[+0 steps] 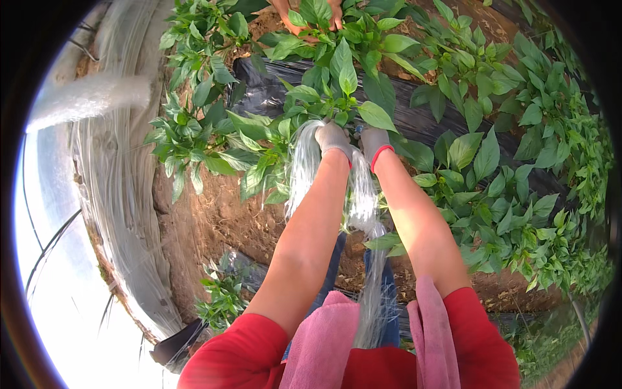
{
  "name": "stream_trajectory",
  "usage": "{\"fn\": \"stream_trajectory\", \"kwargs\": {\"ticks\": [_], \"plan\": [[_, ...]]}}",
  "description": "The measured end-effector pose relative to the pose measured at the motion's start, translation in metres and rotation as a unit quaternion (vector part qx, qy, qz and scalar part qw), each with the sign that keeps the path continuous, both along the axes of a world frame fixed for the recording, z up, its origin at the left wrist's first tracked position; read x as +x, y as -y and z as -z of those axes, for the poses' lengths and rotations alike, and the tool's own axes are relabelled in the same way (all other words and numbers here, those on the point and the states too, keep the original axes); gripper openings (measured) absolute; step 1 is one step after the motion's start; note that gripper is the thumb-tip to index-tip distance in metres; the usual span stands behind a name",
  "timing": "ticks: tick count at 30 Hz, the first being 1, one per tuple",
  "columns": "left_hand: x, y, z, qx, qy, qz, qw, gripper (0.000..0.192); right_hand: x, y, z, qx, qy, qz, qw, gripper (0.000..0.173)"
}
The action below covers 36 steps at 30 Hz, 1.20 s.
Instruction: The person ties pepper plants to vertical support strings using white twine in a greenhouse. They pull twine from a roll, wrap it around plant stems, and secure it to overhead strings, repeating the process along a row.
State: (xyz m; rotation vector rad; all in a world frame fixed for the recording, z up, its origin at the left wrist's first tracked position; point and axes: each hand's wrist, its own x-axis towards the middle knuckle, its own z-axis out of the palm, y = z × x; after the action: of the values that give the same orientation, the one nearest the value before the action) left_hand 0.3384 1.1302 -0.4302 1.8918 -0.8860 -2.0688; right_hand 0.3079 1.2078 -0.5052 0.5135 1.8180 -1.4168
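My left hand (333,137), in a grey glove, is at the base of a leafy green plant (335,99), which looks like a pepper plant. Beside it on the right is my right hand (374,139), in a grey glove with a red cuff. A small blue thing (359,129) shows between the two hands. A bundle of clear plastic strands (303,163) hangs at my left hand, and more strands (362,194) fall between my forearms toward my waist. Leaves and the gloves hide my fingertips, so I cannot tell what each hand grips.
Another person's hands (335,14) reach into a plant across the row. Black plastic mulch film (413,104) covers the bed. More plants (486,155) stand at right and left. Brown soil (209,219) lies nearer me. Clear plastic sheeting (116,194) runs along the left; a pink towel (323,340) hangs over my front.
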Motion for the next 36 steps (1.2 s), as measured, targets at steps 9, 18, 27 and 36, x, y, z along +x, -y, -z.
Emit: {"fn": "stream_trajectory", "kwargs": {"ticks": [9,18,27,36], "plan": [[0.022,0.038,0.168,-0.512,0.279,0.664,0.468,0.028,-0.011,-0.026,-0.007,0.217,-0.475,-0.414,0.746,0.018],[0.026,0.035,0.121,-0.405,0.095,0.582,0.699,0.022,-0.035,-0.037,0.048,0.137,-0.417,-0.438,0.785,0.023],[0.047,0.027,0.194,-0.281,0.201,0.511,0.787,0.033,-0.001,-0.024,0.085,-0.418,-0.010,0.061,0.906,0.026],[0.066,0.029,0.022,-0.218,0.220,0.411,0.857,0.030,0.033,-0.136,0.050,0.092,0.090,0.169,0.977,0.021]]}}
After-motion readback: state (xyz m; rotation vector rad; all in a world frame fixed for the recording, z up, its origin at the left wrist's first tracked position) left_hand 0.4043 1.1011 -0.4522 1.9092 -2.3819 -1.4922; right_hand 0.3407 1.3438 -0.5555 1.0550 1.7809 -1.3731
